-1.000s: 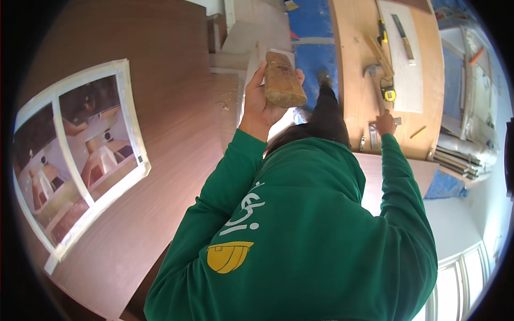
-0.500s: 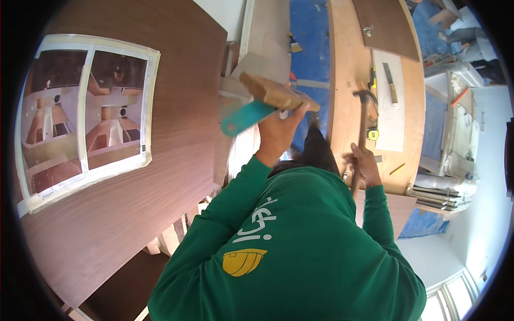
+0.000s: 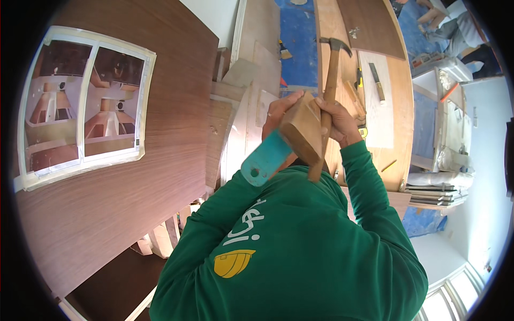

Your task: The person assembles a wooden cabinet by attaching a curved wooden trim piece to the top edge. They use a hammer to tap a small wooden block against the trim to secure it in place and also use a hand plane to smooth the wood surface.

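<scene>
Firstly, at the far left a sheet of printed pictures (image 3: 85,104), edged with pale tape, is seen fixed on a large dark wood panel (image 3: 134,198). Near the middle, pale wood boards (image 3: 251,101) are stacked beside this panel. A wood block (image 3: 302,131) with a flat turquoise piece (image 3: 265,159) under it is held up by the left hand (image 3: 284,109); its grip is closed around the block from behind. Just to the right, a hammer (image 3: 327,88) with a wooden handle is held by the right hand (image 3: 337,120), the grip wrapped tightly on the handle, the metal head pointing up. Block and hammer handle are touching or almost touching. Both arms are covered by green sleeves (image 3: 369,198). Further right, a long light wood surface (image 3: 401,107) is seen, where a white board (image 3: 377,107) and a chisel (image 3: 376,81) are lying.
</scene>
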A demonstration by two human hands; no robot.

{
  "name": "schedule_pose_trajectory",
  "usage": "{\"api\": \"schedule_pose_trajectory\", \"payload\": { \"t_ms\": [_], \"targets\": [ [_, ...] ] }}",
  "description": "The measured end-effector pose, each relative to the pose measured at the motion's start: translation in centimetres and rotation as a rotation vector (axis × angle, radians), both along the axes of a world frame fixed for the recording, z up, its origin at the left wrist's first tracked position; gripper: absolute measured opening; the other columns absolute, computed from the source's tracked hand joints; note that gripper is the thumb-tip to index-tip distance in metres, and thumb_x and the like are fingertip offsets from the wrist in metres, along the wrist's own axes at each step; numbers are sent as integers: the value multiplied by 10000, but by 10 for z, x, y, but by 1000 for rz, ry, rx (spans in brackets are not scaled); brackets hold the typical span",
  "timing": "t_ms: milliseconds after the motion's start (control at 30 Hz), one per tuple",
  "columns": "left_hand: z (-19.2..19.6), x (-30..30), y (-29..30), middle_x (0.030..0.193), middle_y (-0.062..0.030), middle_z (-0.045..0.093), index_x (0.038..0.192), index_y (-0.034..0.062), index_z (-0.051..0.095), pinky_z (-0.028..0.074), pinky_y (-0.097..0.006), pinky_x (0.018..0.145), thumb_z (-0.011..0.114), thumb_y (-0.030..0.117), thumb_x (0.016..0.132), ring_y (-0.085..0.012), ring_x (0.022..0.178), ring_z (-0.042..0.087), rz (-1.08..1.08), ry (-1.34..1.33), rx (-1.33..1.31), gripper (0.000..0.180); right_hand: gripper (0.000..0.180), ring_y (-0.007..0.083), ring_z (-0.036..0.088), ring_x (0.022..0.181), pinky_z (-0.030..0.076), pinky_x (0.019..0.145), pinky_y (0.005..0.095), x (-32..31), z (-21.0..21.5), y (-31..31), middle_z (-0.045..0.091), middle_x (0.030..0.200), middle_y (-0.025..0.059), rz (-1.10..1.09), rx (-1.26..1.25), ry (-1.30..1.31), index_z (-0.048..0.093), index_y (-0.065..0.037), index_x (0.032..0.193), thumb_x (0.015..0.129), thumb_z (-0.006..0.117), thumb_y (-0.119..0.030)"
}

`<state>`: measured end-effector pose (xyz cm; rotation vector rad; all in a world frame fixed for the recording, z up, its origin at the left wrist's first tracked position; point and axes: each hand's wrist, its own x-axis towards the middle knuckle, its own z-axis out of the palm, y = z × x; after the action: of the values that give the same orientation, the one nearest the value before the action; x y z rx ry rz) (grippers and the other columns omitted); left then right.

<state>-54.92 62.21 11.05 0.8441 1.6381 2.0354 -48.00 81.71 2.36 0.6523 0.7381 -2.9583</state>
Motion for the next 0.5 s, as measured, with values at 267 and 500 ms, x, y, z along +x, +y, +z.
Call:
{"api": "schedule_pose_trajectory", "payload": {
  "t_ms": [267, 500],
  "targets": [
    [-6, -16, -31, 1414, -157, 664, 1519, 37, 579, 542, -402, 1073, 772, 111, 1026, -292, 1325, 648, -99, 102, -86, 534, 330, 291, 762, 1094, 696, 883, 398, -1, -47, -34, 719, 1228, 181, -144, -318, -22, 592, 47, 1325, 1071, 710, -128],
    [10, -54, -20, 1355, -153, 710, 1403, -71, 606, 526, -406, 1105, 760, 201, 1076, -264, 1276, 671, -82, -28, -46, 453, 550, 386, 768, 1019, 703, 695, 330, 26, -21, -45, 651, 1322, 274, -244, -347, -122, 461, 47, 1542, 1083, 686, -158]
  ]
}}
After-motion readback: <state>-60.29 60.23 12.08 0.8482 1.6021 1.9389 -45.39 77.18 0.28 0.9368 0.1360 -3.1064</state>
